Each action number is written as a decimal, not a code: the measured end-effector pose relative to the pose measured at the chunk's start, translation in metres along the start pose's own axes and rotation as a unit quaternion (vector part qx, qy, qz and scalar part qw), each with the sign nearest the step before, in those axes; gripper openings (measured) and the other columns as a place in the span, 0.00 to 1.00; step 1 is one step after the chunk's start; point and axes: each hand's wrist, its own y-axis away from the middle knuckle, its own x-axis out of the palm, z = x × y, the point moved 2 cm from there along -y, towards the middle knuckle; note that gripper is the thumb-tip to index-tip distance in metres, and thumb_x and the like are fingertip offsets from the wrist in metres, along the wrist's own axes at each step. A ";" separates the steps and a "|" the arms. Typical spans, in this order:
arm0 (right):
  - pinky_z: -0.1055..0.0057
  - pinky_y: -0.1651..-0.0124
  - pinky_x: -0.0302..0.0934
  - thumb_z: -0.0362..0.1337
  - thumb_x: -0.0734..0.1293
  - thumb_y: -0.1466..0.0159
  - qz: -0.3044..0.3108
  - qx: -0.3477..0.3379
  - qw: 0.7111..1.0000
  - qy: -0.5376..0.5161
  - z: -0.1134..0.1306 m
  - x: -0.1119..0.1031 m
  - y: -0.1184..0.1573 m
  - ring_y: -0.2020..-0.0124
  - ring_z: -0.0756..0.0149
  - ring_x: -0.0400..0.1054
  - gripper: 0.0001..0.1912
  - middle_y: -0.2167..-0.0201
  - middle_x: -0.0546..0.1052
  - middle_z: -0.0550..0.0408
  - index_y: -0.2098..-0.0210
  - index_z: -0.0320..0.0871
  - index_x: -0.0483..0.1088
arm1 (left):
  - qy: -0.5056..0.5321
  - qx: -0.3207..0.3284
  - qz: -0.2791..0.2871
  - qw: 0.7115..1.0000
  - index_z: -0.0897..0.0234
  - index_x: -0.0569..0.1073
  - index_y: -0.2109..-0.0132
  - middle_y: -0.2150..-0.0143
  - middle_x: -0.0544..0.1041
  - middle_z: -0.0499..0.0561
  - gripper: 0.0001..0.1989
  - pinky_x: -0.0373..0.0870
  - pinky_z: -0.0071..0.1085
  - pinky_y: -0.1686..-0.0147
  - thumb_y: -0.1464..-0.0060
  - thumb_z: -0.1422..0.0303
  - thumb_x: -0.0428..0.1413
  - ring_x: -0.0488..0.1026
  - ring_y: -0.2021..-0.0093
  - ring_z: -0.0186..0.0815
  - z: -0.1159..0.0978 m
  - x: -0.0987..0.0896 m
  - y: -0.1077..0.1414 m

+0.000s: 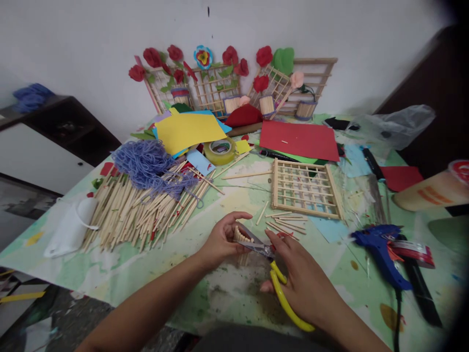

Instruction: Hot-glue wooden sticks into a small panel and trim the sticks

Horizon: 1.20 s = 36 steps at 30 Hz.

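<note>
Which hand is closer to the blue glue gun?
Right. The right hand is left of the blue glue gun; the left hand is farther left of it.

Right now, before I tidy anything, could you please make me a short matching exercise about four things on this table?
Column one
1. Yellow-handled cutters
2. Bluish-purple yarn
3. Glue gun
4. Lattice panel

Column two
A. Lying with a black cord running from its handle
B. Held in the right hand
C. Just beyond a few short loose sticks
D. Heaped partly over the big stick pile

Right pairs: 1-B, 2-D, 3-A, 4-C
</note>
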 end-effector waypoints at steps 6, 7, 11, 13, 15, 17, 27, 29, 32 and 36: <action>0.54 0.44 0.58 0.52 0.66 0.43 -0.007 -0.012 1.000 0.014 0.005 0.003 -0.002 0.44 0.49 0.61 0.41 0.46 0.67 0.39 0.36 0.39 0.53 | 0.032 0.017 -0.027 0.999 0.63 0.68 0.51 0.72 0.75 0.45 0.34 0.63 0.21 0.74 0.69 0.72 0.69 0.71 0.75 0.29 0.001 0.002 0.001; 0.54 0.44 0.58 0.51 0.65 0.42 -0.005 -0.013 1.000 0.016 0.005 0.004 -0.002 0.44 0.49 0.61 0.40 0.46 0.67 0.39 0.36 0.38 0.53 | 0.035 0.018 -0.032 0.999 0.62 0.68 0.51 0.73 0.75 0.45 0.34 0.63 0.21 0.74 0.69 0.71 0.69 0.71 0.75 0.29 0.000 0.002 0.002; 0.54 0.45 0.58 0.48 0.65 0.41 0.002 -0.013 1.000 0.024 0.005 0.007 -0.002 0.44 0.48 0.61 0.39 0.45 0.67 0.37 0.35 0.37 0.51 | 0.053 0.018 -0.039 0.998 0.62 0.68 0.51 0.73 0.74 0.44 0.34 0.63 0.21 0.74 0.70 0.71 0.70 0.70 0.76 0.27 -0.002 0.004 0.003; 0.54 0.45 0.59 0.47 0.64 0.41 0.002 -0.011 1.000 0.025 0.005 0.007 -0.003 0.44 0.48 0.61 0.39 0.45 0.67 0.37 0.35 0.37 0.51 | 0.054 0.022 -0.039 0.998 0.63 0.68 0.51 0.73 0.75 0.45 0.34 0.64 0.21 0.74 0.69 0.72 0.70 0.70 0.76 0.27 -0.002 0.004 0.002; 0.54 0.45 0.59 0.47 0.64 0.41 0.000 -0.010 1.000 0.025 0.005 0.007 -0.003 0.44 0.49 0.61 0.39 0.45 0.67 0.37 0.35 0.38 0.51 | 0.049 0.030 -0.036 0.998 0.63 0.68 0.51 0.73 0.75 0.45 0.33 0.64 0.21 0.74 0.68 0.73 0.69 0.70 0.76 0.27 -0.002 0.004 0.002; 0.53 0.45 0.58 0.46 0.64 0.41 -0.004 -0.009 1.000 0.026 0.005 0.006 -0.003 0.43 0.49 0.61 0.39 0.45 0.67 0.37 0.35 0.38 0.51 | 0.040 0.039 -0.032 0.998 0.64 0.69 0.52 0.73 0.75 0.45 0.31 0.64 0.20 0.74 0.67 0.73 0.69 0.70 0.75 0.27 -0.003 0.003 0.001; 0.53 0.45 0.58 0.45 0.65 0.42 -0.005 0.006 1.000 0.027 0.007 0.007 -0.001 0.44 0.49 0.60 0.40 0.45 0.65 0.38 0.35 0.39 0.50 | 0.006 0.039 -0.043 0.998 0.63 0.69 0.51 0.73 0.75 0.45 0.33 0.65 0.21 0.75 0.69 0.74 0.69 0.72 0.75 0.29 -0.002 0.001 0.001; 0.52 0.45 0.58 0.45 0.65 0.42 -0.009 0.012 1.000 0.028 0.007 0.008 -0.001 0.43 0.48 0.59 0.41 0.45 0.64 0.38 0.34 0.39 0.49 | 0.012 0.040 -0.051 0.998 0.63 0.69 0.51 0.74 0.75 0.44 0.34 0.65 0.21 0.75 0.69 0.74 0.69 0.71 0.76 0.29 0.000 0.002 0.002; 0.51 0.45 0.57 0.45 0.65 0.43 -0.007 0.017 0.999 0.027 0.009 0.008 -0.001 0.43 0.47 0.59 0.41 0.45 0.64 0.38 0.34 0.39 0.48 | 0.018 0.039 -0.056 0.997 0.63 0.69 0.51 0.75 0.75 0.44 0.34 0.64 0.20 0.75 0.70 0.75 0.69 0.71 0.76 0.28 0.003 0.003 0.003; 0.51 0.44 0.57 0.45 0.65 0.42 -0.009 0.007 0.999 0.030 0.010 0.007 -0.002 0.43 0.47 0.59 0.41 0.45 0.65 0.38 0.35 0.38 0.49 | 0.030 0.043 -0.055 0.997 0.63 0.69 0.51 0.75 0.75 0.44 0.33 0.64 0.20 0.76 0.69 0.76 0.69 0.71 0.77 0.27 0.003 0.003 0.003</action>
